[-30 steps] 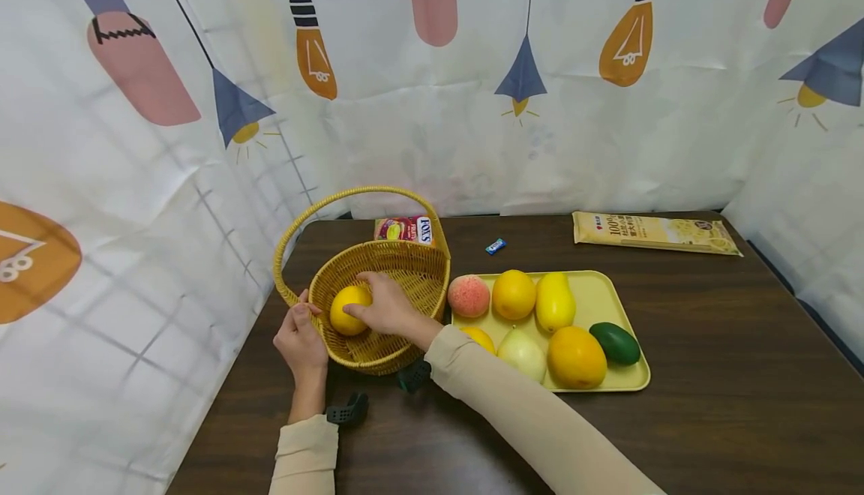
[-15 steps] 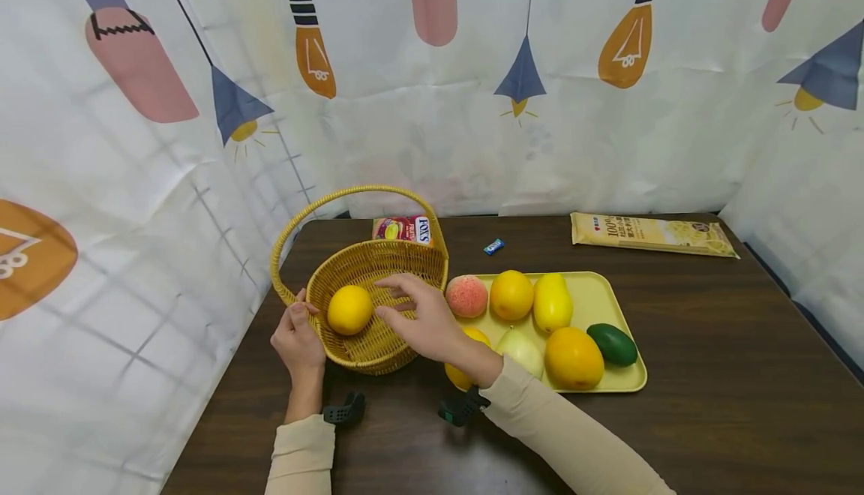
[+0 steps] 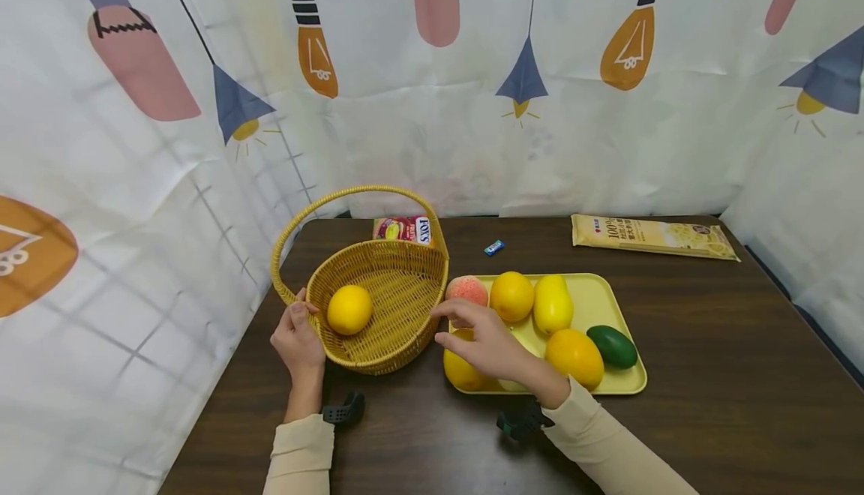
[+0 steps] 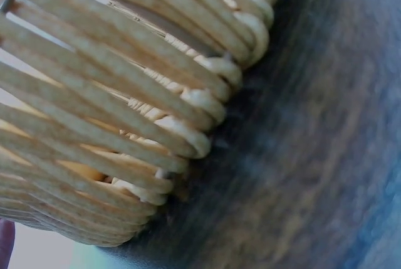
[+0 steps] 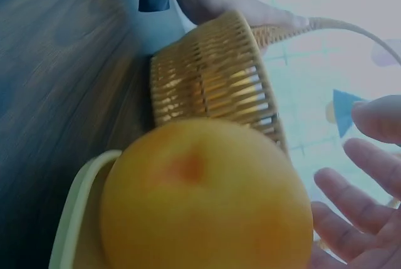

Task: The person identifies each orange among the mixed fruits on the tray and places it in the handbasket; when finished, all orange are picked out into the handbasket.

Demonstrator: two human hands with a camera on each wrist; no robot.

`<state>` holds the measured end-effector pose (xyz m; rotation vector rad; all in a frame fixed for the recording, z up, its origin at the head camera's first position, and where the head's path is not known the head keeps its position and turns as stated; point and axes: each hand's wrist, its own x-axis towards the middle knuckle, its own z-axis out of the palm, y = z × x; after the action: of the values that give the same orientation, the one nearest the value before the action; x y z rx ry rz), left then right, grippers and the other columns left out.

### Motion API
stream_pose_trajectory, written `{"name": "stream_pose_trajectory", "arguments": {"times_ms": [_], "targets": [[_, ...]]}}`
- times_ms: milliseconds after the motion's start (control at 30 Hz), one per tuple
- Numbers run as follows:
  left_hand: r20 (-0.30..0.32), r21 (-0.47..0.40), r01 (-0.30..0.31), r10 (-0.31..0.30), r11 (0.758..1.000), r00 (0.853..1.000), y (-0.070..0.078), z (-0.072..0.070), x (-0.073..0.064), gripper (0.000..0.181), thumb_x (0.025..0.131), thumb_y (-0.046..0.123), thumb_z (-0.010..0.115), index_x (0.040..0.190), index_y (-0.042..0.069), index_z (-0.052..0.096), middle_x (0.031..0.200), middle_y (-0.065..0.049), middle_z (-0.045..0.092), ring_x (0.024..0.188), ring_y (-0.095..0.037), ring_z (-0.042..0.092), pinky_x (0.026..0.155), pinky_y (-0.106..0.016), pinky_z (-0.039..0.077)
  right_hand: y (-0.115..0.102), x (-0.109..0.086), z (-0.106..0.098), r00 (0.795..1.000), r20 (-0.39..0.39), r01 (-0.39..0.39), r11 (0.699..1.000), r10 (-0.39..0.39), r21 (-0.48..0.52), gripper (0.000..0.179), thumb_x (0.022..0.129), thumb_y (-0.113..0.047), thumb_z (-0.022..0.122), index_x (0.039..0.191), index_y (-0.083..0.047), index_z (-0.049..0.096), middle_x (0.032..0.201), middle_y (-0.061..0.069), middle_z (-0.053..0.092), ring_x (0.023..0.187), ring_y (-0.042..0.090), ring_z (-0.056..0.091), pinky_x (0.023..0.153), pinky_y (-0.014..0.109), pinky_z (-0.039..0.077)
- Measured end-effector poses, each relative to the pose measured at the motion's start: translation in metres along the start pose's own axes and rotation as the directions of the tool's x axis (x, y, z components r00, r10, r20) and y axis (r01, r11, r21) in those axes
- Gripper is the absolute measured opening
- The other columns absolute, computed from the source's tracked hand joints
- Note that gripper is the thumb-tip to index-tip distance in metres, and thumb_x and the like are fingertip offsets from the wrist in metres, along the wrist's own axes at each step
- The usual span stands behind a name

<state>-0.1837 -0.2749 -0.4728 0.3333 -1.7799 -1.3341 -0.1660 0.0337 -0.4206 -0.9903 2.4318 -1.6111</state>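
Observation:
My left hand [image 3: 299, 337] grips the left side of the yellow wicker basket [image 3: 412, 307], where the handle meets the rim. Inside the basket, toward the left, lies an orange [image 3: 349, 310]. The left wrist view is filled by the basket's woven wall [image 4: 125, 93] close to the table. My right hand [image 3: 496, 341] is over the left part of the yellow tray [image 3: 597, 289], holding nothing, fingers apart. Below it sits another orange [image 3: 462, 373], large in the right wrist view beside the spread fingers [image 5: 351, 200]. My right hand mostly hides the pale pear on the tray.
Also on the tray are a peach [image 3: 466, 288], two more oranges, a yellow elongated fruit [image 3: 553, 305] and a dark green fruit [image 3: 612, 346]. Behind stand a red FOX'S packet [image 3: 403, 229], a small blue wrapped sweet [image 3: 494, 247] and a long yellow food packet [image 3: 655, 237].
My right hand has let go of the orange in the basket and moved right, out of the basket and over the tray. My left hand has stayed at the basket's rim.

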Motion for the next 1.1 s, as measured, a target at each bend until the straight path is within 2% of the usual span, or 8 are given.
{"name": "stream_pose_trajectory", "arguments": {"times_ms": [367,567,700,867,1000,1100], "targets": [[0.002,-0.003,0.006,-0.006,1.0,1.0,-0.001,-0.001,0.0,0.051,0.104,0.033,0.045,0.072,-0.003,0.06,0.12,-0.012,0.068,0.119,-0.029,0.059,0.089,-0.016,0.041,0.017,-0.016,-0.008,0.999,-0.033,-0.006,0.995,0.003,-0.099,0.031,0.09,-0.023,0.071,0.121,-0.021,0.064,0.122,-0.01,0.062,0.115,0.024,0.058,0.095,0.041,0.047],[-0.001,0.005,-0.009,0.009,1.0,1.0,0.0,0.0,0.0,0.051,0.104,0.033,0.045,0.072,-0.003,0.06,0.12,-0.014,0.068,0.119,-0.031,0.059,0.09,-0.016,0.041,0.02,-0.018,-0.014,1.0,-0.016,0.007,0.989,-0.009,-0.146,0.039,0.088,-0.028,0.074,0.124,-0.017,0.063,0.125,-0.008,0.062,0.119,0.014,0.055,0.099,0.04,0.045],[-0.004,0.002,-0.017,0.017,1.0,1.0,0.001,0.0,0.001,0.052,0.104,0.034,0.045,0.071,-0.003,0.059,0.12,-0.016,0.068,0.118,-0.032,0.059,0.089,-0.016,0.041,0.022,-0.018,-0.018,1.0,0.0,-0.021,0.983,0.022,-0.181,0.046,0.084,-0.03,0.078,0.125,-0.016,0.063,0.127,-0.01,0.061,0.123,0.01,0.051,0.104,0.041,0.041],[-0.004,-0.002,-0.026,0.026,1.0,1.0,0.001,-0.001,0.001,0.051,0.104,0.032,0.045,0.071,-0.004,0.059,0.119,-0.019,0.067,0.118,-0.033,0.059,0.086,-0.016,0.041,0.02,-0.018,-0.019,0.995,0.084,-0.027,0.966,0.05,-0.258,0.052,0.08,-0.04,0.08,0.125,-0.022,0.062,0.128,-0.013,0.058,0.123,0.01,0.05,0.105,0.041,0.039],[0.0,0.005,-0.011,0.011,1.0,1.0,0.001,-0.001,0.001,0.052,0.104,0.033,0.044,0.071,-0.004,0.059,0.12,-0.016,0.068,0.118,-0.032,0.059,0.082,-0.016,0.041,0.019,-0.019,-0.016,0.987,0.15,-0.002,0.941,0.056,-0.339,0.058,0.076,-0.049,0.08,0.126,-0.025,0.061,0.128,-0.012,0.056,0.114,0.009,0.053,0.098,0.038,0.043],[0.006,0.009,0.003,-0.003,1.0,1.0,0.001,-0.001,-0.001,0.053,0.104,0.035,0.044,0.072,-0.003,0.06,0.121,-0.013,0.068,0.119,-0.03,0.059,0.082,-0.014,0.041,0.019,-0.02,-0.017,0.985,0.165,0.006,0.939,0.054,-0.343,0.06,0.075,-0.047,0.081,0.127,-0.025,0.06,0.128,-0.012,0.056,0.112,0.008,0.053,0.097,0.037,0.043]]}}
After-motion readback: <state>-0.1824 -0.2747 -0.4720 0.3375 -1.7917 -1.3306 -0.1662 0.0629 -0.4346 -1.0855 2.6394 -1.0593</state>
